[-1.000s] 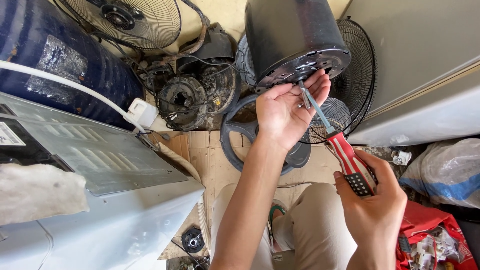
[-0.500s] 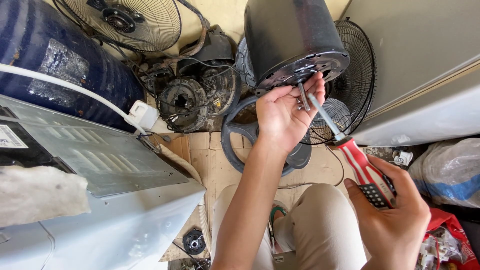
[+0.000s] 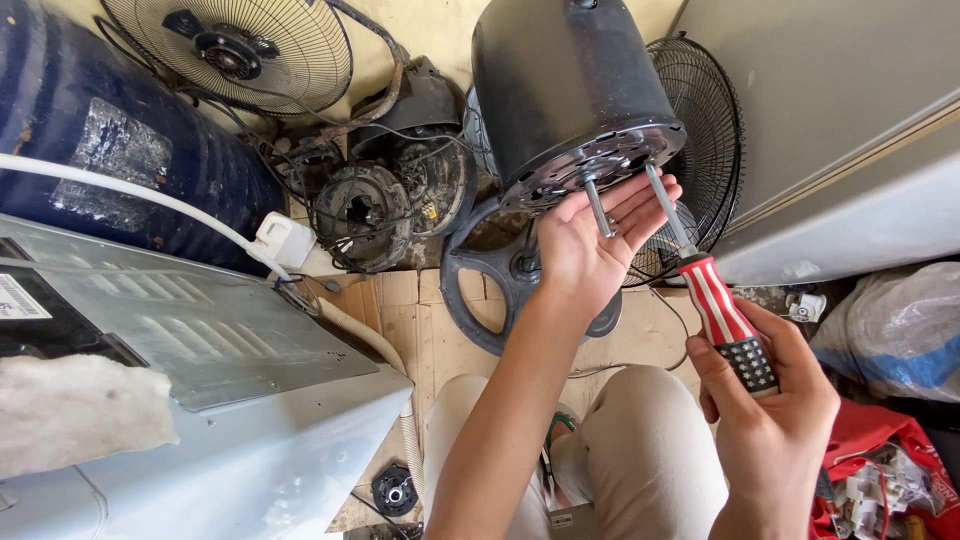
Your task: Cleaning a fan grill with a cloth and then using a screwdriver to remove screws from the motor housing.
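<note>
A large black cylindrical motor (image 3: 570,80) stands tilted above my lap, its slotted metal end plate facing me with a steel shaft (image 3: 598,208) sticking out. My left hand (image 3: 590,240) is spread open beneath the end plate, palm up, fingers touching the plate's rim, the shaft lying across the palm. My right hand (image 3: 765,410) grips the red-and-white striped handle of a screwdriver (image 3: 722,315). Its metal blade reaches up to the rim of the end plate, beside my left fingertips.
A white metal appliance casing (image 3: 200,400) fills the lower left, a dark blue tank (image 3: 110,140) behind it. Fan guards (image 3: 240,50), an old motor (image 3: 365,210) and a black ring (image 3: 480,290) lie on cardboard. A grey cabinet (image 3: 830,130) stands right, with bags and red clutter (image 3: 880,470).
My right hand has shifted the screwdriver so its tip sits further right on the end plate. My left hand has opened flatter under the motor.
</note>
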